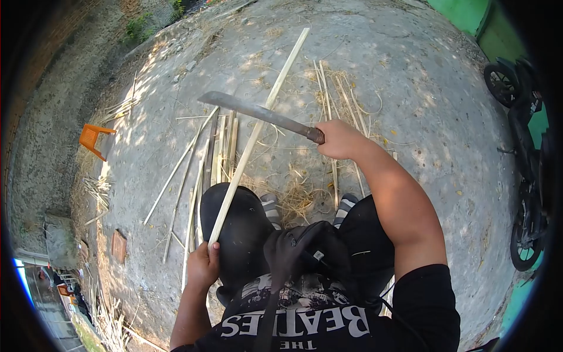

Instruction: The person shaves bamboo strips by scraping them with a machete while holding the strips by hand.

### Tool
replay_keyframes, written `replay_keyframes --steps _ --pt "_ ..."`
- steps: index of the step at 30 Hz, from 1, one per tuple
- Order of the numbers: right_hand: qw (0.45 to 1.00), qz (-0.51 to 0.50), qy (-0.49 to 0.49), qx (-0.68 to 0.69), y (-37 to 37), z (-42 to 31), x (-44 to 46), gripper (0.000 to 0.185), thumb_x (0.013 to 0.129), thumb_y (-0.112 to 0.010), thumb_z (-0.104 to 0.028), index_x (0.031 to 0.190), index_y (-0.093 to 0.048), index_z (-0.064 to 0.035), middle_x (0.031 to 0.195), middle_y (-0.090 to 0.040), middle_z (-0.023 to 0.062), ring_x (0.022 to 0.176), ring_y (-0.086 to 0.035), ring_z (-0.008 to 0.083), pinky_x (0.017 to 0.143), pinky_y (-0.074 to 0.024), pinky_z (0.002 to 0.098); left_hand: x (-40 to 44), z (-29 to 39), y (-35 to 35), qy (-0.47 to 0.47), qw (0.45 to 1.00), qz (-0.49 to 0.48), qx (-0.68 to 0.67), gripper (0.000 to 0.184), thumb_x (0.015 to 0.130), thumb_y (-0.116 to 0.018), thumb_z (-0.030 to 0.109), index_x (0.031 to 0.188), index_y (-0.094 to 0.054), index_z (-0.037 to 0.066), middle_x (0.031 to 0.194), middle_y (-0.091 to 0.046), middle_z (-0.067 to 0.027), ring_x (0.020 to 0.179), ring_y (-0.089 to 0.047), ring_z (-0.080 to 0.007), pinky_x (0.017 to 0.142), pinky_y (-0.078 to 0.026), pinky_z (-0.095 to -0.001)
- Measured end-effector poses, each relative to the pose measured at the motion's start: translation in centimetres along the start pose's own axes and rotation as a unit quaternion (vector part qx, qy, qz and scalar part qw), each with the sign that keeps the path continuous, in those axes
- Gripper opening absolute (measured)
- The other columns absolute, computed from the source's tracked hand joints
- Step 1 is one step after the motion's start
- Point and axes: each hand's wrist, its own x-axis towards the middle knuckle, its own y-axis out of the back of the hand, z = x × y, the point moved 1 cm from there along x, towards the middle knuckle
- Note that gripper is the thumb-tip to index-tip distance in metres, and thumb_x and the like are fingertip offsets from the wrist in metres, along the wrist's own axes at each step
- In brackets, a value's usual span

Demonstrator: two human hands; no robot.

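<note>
My left hand [203,264] grips the lower end of a long, pale bamboo strip [256,133], beside my left knee. The strip slants up and away to the right, past the knee. My right hand [341,139] is closed around the handle of a machete [252,110]. Its long grey blade points left and crosses over the strip; whether the two touch I cannot tell. Fine bamboo shavings [299,196] lie on the ground between my feet.
Several cut strips [223,146] lie by my left leg, and more strips [325,94] lie ahead to the right. An orange plastic stool [94,139] and a brick [118,246] are at left. A motorcycle [522,152] stands at the right edge.
</note>
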Motion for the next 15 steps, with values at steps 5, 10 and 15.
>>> replay_keyframes --steps 5,10,15 --pt "0.977 -0.074 0.172 -0.106 -1.2 -4.3 -1.8 0.021 0.076 -0.069 -0.019 0.096 -0.069 -0.0109 0.089 -0.071 0.0154 0.091 -0.070 0.0382 0.079 -0.0543 0.0504 0.4 -0.1 -0.5 -0.005 0.999 0.000 -0.053 0.057 0.107 -0.051 0.049 0.078 -0.056 0.000 0.063 -0.060 -0.0217 0.060 -0.062 -0.0418 0.056 -0.045 -0.0480" --pt "0.996 -0.077 0.044 0.005 -0.5 -0.3 1.1 0.019 0.077 -0.067 -0.015 0.095 -0.069 -0.0095 0.089 -0.072 0.0153 0.089 -0.070 0.0374 0.077 -0.0530 0.0497 0.8 -1.5 0.4 0.003 0.987 -0.057 -0.149 0.059 0.108 -0.050 0.049 0.081 -0.059 -0.002 0.061 -0.057 -0.0132 0.060 -0.057 -0.0231 0.058 -0.045 -0.0408" --pt "0.998 -0.029 0.028 0.038 -1.1 0.8 1.1 0.018 0.078 -0.067 -0.015 0.095 -0.069 -0.0085 0.087 -0.072 0.0160 0.087 -0.070 0.0377 0.076 -0.0526 0.0491 0.8 -0.9 1.0 0.010 0.988 -0.066 -0.137 0.058 0.109 -0.049 0.048 0.083 -0.061 -0.003 0.062 -0.056 -0.0099 0.061 -0.054 -0.0171 0.058 -0.044 -0.0383"
